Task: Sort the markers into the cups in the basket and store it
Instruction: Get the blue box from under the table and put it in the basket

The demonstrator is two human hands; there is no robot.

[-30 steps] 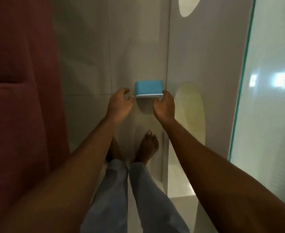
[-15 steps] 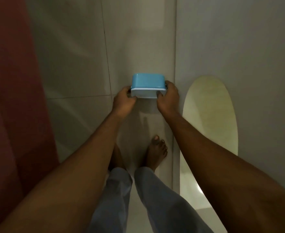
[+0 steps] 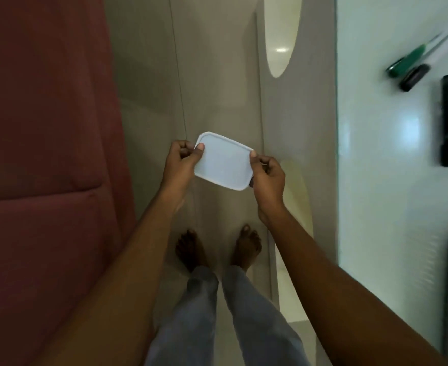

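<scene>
Both hands, left hand (image 3: pixel 182 165) and right hand (image 3: pixel 267 178), pinch the lidded container (image 3: pixel 224 161) above the feet (image 3: pixel 246 245); blurred markers (image 3: pixel 413 67) lie on the glass table (image 3: pixel 381 180) right of it.

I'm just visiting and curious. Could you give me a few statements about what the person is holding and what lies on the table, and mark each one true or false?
1. Both hands grip the pale rectangular container, the left hand on one short end and the right hand on the other. True.
2. The container rests on the floor. False: it is held in the air above the person's bare feet.
3. Markers lie loose on the glass table at the right. True.
4. The person wears shoes. False: the feet are bare.
5. A red sofa stands on the person's left. True.
6. The markers are already inside the container. False: several lie on the table, though what the container holds cannot be seen.
</scene>
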